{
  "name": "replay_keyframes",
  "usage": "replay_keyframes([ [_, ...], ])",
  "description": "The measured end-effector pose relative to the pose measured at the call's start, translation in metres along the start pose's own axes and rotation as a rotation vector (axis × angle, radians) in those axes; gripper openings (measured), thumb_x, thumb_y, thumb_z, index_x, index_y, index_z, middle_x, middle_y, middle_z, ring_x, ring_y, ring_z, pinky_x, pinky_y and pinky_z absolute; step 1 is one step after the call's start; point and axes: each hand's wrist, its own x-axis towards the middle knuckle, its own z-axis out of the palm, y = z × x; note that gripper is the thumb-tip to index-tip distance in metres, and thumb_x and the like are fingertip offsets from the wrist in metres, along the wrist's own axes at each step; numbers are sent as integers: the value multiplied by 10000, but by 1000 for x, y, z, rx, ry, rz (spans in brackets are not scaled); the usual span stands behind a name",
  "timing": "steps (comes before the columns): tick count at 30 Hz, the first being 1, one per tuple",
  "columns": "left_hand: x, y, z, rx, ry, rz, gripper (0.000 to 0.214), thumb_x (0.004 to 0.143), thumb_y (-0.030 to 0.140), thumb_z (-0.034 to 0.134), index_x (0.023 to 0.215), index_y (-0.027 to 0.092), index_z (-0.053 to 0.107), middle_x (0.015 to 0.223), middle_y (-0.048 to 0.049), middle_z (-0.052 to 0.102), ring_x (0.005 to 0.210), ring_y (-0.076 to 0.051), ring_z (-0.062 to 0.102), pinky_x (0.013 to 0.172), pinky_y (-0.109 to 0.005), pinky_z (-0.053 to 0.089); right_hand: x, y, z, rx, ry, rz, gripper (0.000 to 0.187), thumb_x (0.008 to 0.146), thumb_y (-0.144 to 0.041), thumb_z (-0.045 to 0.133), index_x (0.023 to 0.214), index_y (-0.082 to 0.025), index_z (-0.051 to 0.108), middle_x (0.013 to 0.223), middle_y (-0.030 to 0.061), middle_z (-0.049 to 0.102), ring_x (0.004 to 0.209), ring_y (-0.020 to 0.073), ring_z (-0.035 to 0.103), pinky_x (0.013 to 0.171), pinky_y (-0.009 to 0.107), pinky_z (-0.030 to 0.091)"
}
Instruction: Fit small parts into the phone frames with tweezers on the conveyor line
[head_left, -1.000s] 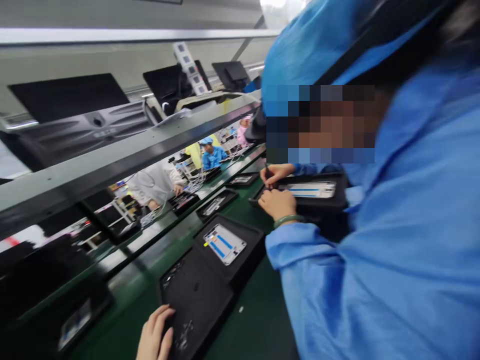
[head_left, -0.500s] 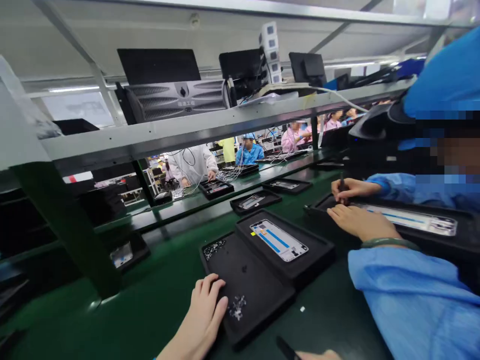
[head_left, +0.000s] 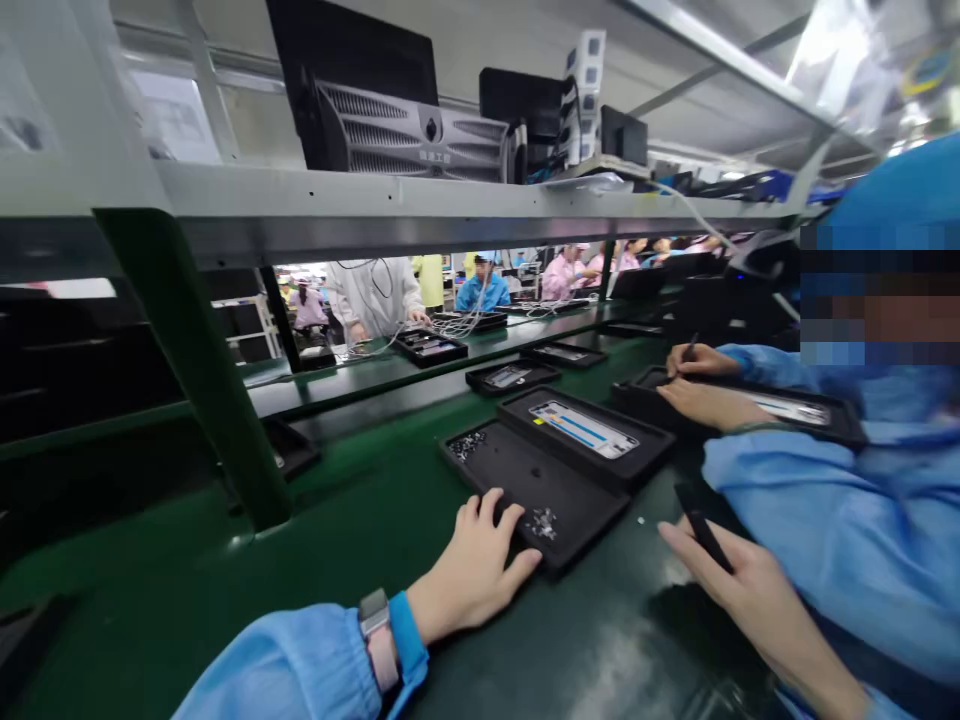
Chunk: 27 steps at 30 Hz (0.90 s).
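Observation:
My left hand point(head_left: 472, 565) rests with spread fingers on a flat black tray point(head_left: 570, 525), beside a small pile of screws point(head_left: 541, 523). A second pile of screws point(head_left: 469, 445) lies further back on that tray. A smartwatch point(head_left: 377, 640) with a pink band sits on my left wrist. Joined to the tray is a black tray point(head_left: 645, 440) holding a phone frame point(head_left: 583, 430). My right hand point(head_left: 739, 590) is over the green bench, gripping a slim black tool point(head_left: 701, 535) between its fingers. Neither hand touches the phone frame.
To the right, a co-worker in a blue gown holds a black tool over a phone frame point(head_left: 787, 408) in a tray. More trays line the green bench point(head_left: 360, 500). A green post point(head_left: 191, 370) supports a shelf point(head_left: 450, 205) carrying monitors. Further co-workers sit beyond.
The view has turned left and tilted level. My left hand has moved further onto the tray. My right hand has risen into full view with the black tool in it.

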Motion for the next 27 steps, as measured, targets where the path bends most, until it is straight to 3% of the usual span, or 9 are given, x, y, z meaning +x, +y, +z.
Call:
replay_keyframes([
  [4,1,-7,3,-9,21,38,489,907,457,350,1288,155,393,1380,-178,313,1270,-333,313,1044,-527,272,-6,-6,1,-156,-36,-50,355,792,-480,511,618,-172,490,549,-6,469,524,127,445,519,220,369],
  [11,1,-8,-6,53,-5,20,490,903,417,367,1296,125,373,1374,-207,312,1259,-334,338,1008,-500,324,-35,-44,18,-168,210,-179,385,793,-468,514,556,-170,456,450,-37,374,406,83,346,442,205,312],
  [17,5,-13,0,69,15,45,510,899,451,353,1304,140,359,1381,-200,305,1270,-331,317,996,-508,330,-36,-34,18,-101,373,-155,378,789,-456,528,550,-173,450,472,-26,393,442,95,376,467,210,333],
  [21,6,-16,2,90,8,56,516,895,462,359,1308,153,366,1380,-188,324,1255,-330,333,993,-509,336,-34,-22,19,-48,339,-99,376,792,-460,529,565,-174,439,483,-31,380,454,95,374,468,207,336],
  [27,7,-27,13,125,20,127,494,904,451,360,1324,191,356,1396,-149,337,1260,-306,329,1013,-514,314,-32,-9,21,-67,168,-50,372,816,-453,502,578,-172,445,492,-28,413,466,100,396,477,207,336],
])
